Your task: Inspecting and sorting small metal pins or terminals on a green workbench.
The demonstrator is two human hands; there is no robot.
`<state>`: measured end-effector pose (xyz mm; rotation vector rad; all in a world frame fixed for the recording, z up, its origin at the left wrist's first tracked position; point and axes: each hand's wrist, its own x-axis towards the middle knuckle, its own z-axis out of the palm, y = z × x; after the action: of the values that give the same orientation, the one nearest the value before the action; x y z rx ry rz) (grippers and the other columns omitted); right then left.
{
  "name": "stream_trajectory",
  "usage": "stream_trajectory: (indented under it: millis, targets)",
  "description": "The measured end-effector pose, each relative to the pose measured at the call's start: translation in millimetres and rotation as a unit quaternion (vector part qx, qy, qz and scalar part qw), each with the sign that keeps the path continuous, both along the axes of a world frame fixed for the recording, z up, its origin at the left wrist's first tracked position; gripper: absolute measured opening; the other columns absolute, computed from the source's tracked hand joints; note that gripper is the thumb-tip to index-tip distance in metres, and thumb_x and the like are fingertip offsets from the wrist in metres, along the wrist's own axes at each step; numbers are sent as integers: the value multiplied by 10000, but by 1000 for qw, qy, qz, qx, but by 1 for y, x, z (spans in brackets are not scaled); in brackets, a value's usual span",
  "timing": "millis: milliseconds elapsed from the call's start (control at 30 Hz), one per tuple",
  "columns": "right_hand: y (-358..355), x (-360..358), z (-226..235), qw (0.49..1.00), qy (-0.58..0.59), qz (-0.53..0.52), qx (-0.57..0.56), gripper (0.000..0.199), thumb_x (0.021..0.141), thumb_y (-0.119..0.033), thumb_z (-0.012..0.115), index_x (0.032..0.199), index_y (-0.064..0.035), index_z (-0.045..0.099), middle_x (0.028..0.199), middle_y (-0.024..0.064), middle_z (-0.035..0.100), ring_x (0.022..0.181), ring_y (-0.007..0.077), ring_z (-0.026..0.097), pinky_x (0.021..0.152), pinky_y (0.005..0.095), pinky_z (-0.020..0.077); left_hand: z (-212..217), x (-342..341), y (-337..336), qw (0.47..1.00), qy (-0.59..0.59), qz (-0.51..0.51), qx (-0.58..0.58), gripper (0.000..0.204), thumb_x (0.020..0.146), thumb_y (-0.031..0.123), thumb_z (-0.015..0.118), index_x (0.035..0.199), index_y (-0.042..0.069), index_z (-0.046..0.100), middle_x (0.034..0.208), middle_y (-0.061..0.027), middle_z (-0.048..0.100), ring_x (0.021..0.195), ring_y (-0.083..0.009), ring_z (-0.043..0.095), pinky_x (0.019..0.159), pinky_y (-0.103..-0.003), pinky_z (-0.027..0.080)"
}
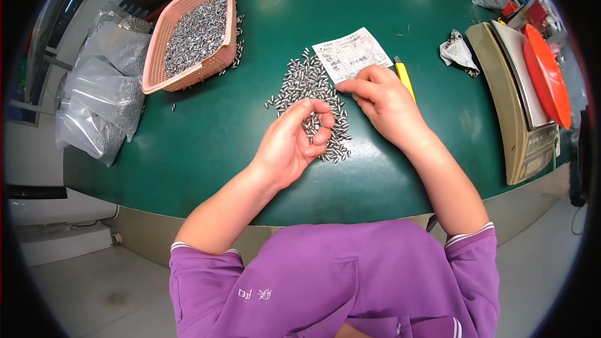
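Observation:
A heap of small silvery metal pins [305,81] lies on the green table [206,131] in front of me. My left hand [294,141] is cupped palm up over the heap's near end, fingers curled around a clump of pins. My right hand [382,100] rests palm down to the right of the heap, its fingertips pinched at the heap's edge beside a white printed paper slip [350,53]. Whether the right fingers hold a pin is too small to tell.
A pink plastic basket [188,75] full of the same pins stands at the back left, with clear bags of pins [103,97] beside it. A yellow utility knife [405,77] lies behind my right hand. A beige scale with an orange tray [546,75] sits at the right; a crumpled cloth [458,51] lies near it.

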<state>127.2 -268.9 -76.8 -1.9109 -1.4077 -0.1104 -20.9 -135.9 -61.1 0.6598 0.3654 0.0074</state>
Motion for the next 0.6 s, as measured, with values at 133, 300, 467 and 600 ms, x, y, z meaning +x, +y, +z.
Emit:
stream_trajectory:
  millis: [133, 300, 467, 600]
  targets:
    - [0, -1, 1, 999, -38, -12, 1, 199, 717, -6, 605, 896, -90, 630, 793, 60, 535, 802, 234, 521, 699, 328, 435, -1, 1, 0, 1000, -5, 4, 1, 228, 941, 223, 344, 959, 33, 469, 840, -73, 490, 624, -103, 416, 469, -199, 320]
    - [-3, -3, 11, 998, -46, 5, -47, 131, 704, -31, 615, 829, -67, 599, 811, 65, 542, 812, 254, 526, 710, 343, 437, -1, 1, 1, 1000, -7, 5, 6, 232, 939, 233, 352, 960, 36, 473, 840, -69, 493, 624, -100, 419, 473, -199, 324]
    - [-4, -9, 14, 999, -28, 11, -43, 152, 698, -27, 605, 845, -57, 581, 825, 74, 542, 829, 266, 524, 734, 358, 434, 0, 0, 1, 1000, -4, 10, 11, 229, 937, 238, 362, 956, 41, 479, 834, -56, 494, 624, -94, 422, 478, -198, 332]
    - [-6, -12, 19, 998, 17, 23, -60, 160, 695, -30, 600, 852, -54, 577, 829, 83, 542, 845, 273, 521, 757, 367, 428, -1, 0, 2, 1000, -9, 9, 15, 222, 936, 233, 370, 955, 41, 479, 836, -55, 495, 618, -90, 424, 480, -197, 337]
